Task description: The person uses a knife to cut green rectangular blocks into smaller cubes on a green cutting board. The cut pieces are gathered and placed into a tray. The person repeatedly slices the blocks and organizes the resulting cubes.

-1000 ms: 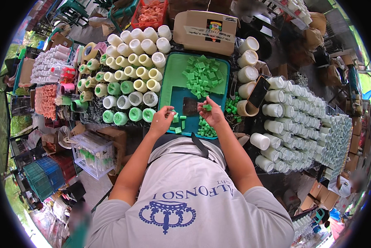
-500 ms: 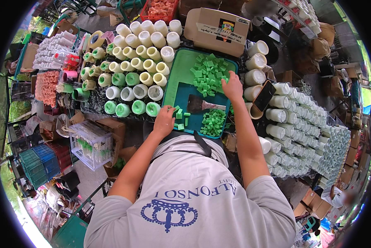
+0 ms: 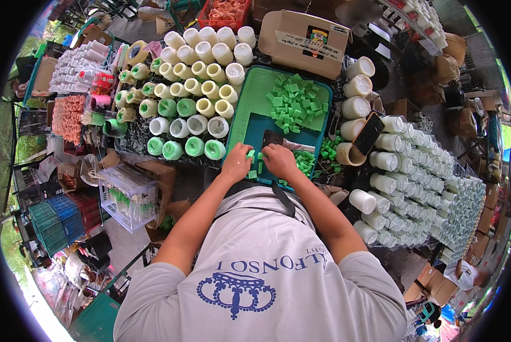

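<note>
Both hands are over the near part of a teal tray (image 3: 253,126). My left hand (image 3: 237,163) has its fingers pinched on a small green block (image 3: 250,154) at the tray's left side. Just across from it, my right hand (image 3: 280,159) is closed, its fingertips at another green block (image 3: 260,155). A few loose green blocks lie below them. Behind my right hand lies a scraper (image 3: 273,137) with a dark blade, partly covered by the hand. A heap of green blocks (image 3: 296,102) rests on the tray's far right, beside a flat green sheet (image 3: 249,107). Smaller green pieces (image 3: 304,161) sit near my right wrist.
Rows of white, cream and green candles (image 3: 195,88) stand left of the tray. A cardboard box (image 3: 305,44) is behind it. To the right are pale candles (image 3: 355,107), a phone (image 3: 368,134) and many glass jars (image 3: 403,176). A white crate (image 3: 129,196) stands lower left.
My right hand has come from the far heap toward me and left, beside my left hand. My left hand has shifted slightly right, its fingers now at a green block.
</note>
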The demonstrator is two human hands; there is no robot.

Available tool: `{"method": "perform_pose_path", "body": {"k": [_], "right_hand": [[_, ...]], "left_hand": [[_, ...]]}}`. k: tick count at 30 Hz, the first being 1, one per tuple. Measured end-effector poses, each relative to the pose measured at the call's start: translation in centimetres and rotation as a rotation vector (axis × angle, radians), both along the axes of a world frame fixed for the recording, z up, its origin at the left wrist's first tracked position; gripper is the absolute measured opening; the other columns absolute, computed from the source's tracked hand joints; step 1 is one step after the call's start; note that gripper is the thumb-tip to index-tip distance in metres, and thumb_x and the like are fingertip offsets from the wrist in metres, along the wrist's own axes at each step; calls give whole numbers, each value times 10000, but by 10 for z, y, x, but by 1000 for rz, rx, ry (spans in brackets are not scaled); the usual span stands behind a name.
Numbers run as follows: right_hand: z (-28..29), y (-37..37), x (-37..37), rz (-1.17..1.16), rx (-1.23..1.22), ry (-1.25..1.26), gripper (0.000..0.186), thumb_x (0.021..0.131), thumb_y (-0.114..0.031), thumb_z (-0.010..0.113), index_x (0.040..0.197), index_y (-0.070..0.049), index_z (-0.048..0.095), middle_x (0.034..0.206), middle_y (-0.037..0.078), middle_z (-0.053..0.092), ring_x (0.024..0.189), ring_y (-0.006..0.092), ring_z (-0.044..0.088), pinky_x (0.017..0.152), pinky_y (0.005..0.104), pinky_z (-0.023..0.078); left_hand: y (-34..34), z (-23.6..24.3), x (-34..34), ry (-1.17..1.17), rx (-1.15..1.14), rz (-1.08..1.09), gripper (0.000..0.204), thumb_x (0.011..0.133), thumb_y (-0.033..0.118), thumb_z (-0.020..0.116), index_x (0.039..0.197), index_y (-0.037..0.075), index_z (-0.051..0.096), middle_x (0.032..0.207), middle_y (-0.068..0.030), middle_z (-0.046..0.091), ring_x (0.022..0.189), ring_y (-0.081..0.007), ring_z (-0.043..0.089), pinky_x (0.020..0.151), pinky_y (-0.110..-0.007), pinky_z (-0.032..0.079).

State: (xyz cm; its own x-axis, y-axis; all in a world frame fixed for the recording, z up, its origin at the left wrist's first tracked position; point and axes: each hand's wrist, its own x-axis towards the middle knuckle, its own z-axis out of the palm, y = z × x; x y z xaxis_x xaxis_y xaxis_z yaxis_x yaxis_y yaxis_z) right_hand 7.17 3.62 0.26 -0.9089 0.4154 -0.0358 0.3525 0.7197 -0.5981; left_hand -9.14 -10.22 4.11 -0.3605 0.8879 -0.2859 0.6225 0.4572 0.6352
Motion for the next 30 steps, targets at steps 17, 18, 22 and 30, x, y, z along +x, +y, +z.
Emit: {"method": "perform_pose_path", "body": {"k": [17, 18, 22, 30], "right_hand": [[43, -1, 30, -509, -1040, 331, 242, 1036, -185, 731, 1225, -34, 723, 999, 4, 754, 858, 86, 664, 768, 258, 509], [50, -3, 29, -495, -955, 388, 247, 1015, -153, 742, 1222, -19, 724, 1008, 25, 762, 869, 111, 673, 787, 283, 531], [71, -3, 35, -488, -639, 398, 266, 950, -40, 756, 1212, -4, 723, 1028, 68, 773, 915, 158, 701, 858, 317, 560], [91, 5, 41, -491, -1011, 572, 311, 1002, -48, 710, 1306, -6, 662, 1167, 67, 723, 1032, 145, 691, 851, 311, 577]], "left_hand": [[38, 30, 18, -597, 185, 206, 269, 953, 125, 789, 1182, 1, 722, 1091, -82, 756, 918, -160, 740, 749, -299, 604], [39, 38, 20, -522, 260, 178, 247, 933, 87, 783, 1153, -8, 726, 1085, -105, 757, 912, -186, 749, 748, -310, 608], [43, 63, 22, -352, 460, 75, 244, 874, -32, 766, 1114, 0, 740, 1111, -141, 747, 956, -264, 766, 785, -354, 628], [49, 87, 20, -116, 685, -72, 280, 842, -29, 810, 1103, 54, 751, 1134, -137, 754, 997, -339, 758, 838, -390, 623]]}}
